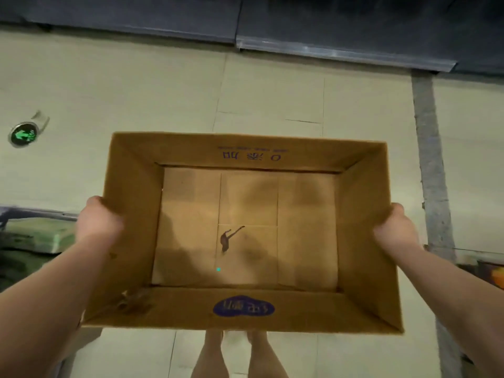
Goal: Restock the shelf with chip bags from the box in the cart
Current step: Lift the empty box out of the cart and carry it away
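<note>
The cardboard box (362,227) is held up in the air between both hands, open top facing the camera, level over the pale tiled floor (136,91) and touching nothing else. Its whole inner bottom is in view: plain brown flaps with a dark smear (227,238) near the middle. The near wall carries a blue oval label (243,308) and the far wall a line of printed characters (251,156). The left hand (98,222) clasps the box's left wall at its upper edge and the right hand (395,230) clasps the right wall the same way. Both are closed on the cardboard, though the fingers are hidden outside the walls. Bare legs (212,356) show just below the box's near edge. Along the top of the view runs a dark shelf base with a clear price rail (341,54). A grey strip (431,159) crosses the floor at the right. At the left edge a round green arrow marker (24,135) sits on the floor, and below it lie pale green packs (35,236), possibly in a cart, too blurred to tell.
</note>
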A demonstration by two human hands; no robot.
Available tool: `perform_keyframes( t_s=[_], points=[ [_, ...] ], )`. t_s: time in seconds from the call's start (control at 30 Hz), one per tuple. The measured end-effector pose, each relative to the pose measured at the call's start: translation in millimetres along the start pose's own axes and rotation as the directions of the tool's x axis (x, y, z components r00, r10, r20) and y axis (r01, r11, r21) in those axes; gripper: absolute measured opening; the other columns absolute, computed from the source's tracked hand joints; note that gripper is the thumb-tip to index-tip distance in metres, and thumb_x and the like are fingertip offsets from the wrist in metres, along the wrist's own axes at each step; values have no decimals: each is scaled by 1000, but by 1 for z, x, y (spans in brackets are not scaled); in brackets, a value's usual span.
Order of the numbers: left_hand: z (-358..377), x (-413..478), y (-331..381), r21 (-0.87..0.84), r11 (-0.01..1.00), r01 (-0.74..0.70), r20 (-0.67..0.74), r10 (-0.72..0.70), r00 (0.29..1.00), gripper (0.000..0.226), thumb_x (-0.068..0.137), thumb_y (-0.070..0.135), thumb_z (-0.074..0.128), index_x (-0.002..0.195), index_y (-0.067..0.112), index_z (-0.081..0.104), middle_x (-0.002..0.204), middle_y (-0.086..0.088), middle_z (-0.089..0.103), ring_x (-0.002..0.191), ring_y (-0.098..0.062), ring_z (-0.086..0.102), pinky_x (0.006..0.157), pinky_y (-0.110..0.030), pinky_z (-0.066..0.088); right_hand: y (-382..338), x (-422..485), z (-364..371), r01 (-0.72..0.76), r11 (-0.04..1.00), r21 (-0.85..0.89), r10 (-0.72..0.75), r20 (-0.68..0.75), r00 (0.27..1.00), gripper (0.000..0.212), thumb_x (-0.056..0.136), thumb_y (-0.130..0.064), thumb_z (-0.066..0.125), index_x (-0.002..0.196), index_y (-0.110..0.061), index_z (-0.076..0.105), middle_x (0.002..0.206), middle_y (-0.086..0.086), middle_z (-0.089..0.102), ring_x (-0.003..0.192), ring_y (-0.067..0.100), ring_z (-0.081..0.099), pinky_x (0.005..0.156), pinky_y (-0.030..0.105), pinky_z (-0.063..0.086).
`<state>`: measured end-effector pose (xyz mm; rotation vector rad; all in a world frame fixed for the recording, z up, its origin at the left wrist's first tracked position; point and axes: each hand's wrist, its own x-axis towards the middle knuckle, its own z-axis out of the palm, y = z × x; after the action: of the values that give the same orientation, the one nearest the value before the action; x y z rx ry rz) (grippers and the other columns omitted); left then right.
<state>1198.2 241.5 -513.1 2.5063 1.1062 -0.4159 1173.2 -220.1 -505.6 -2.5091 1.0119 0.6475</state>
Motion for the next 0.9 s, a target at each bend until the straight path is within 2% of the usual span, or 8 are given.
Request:
perform_keyframes(
  t_s=[0.2,0.33,0.43,0.6,0.7,0.9],
  points=[
    [84,72,-3,25,1000,0,17,0,1000,42,88,-3,46,130,3,48,122,-29,57,110,-49,54,94,-52,44,-5,62,83,-83,996,31,82,24,996,48,92,1,45,138,-5,33,125,25,55,109,44,56,89,50,47],
    [140,119,-7,78,997,-7,-3,7,1000,44,88,-4,46,131,4,48,125,-28,56,113,-50,52,96,-54,43,-9,102,139,-101,993,63,99,40,994,48,94,2,41,140,-7,33,129,23,53,110,43,55,84,43,46],
    [181,153,-15,74,997,3,41,-6,999,45,87,1,47,131,9,47,123,-24,58,101,-51,58,87,-59,51,-11,131,177,-103,991,91,99,46,994,46,94,2,38,139,-8,36,128,23,53,108,42,55,79,37,43],
    [246,206,-38,60,997,44,103,-50,993,50,79,10,58,127,21,48,119,-15,63,94,-46,63,79,-61,53,-10,172,234,-146,988,59,144,37,989,52,92,2,41,142,-10,32,133,24,51,114,43,53,84,39,45],
    [273,215,-38,61,997,41,103,-47,994,51,76,11,59,126,18,50,115,-17,64,94,-46,63,80,-60,53,-10,191,261,-175,983,48,174,39,984,51,93,2,43,142,-10,33,133,24,51,116,43,53,91,42,45],
    [310,215,-33,57,998,2,112,-9,994,51,82,3,48,132,10,47,126,-21,57,107,-46,57,89,-54,50,-2,224,300,-229,971,60,226,57,972,49,94,3,40,141,-11,36,132,23,52,117,42,53,96,44,45]
  ],
)
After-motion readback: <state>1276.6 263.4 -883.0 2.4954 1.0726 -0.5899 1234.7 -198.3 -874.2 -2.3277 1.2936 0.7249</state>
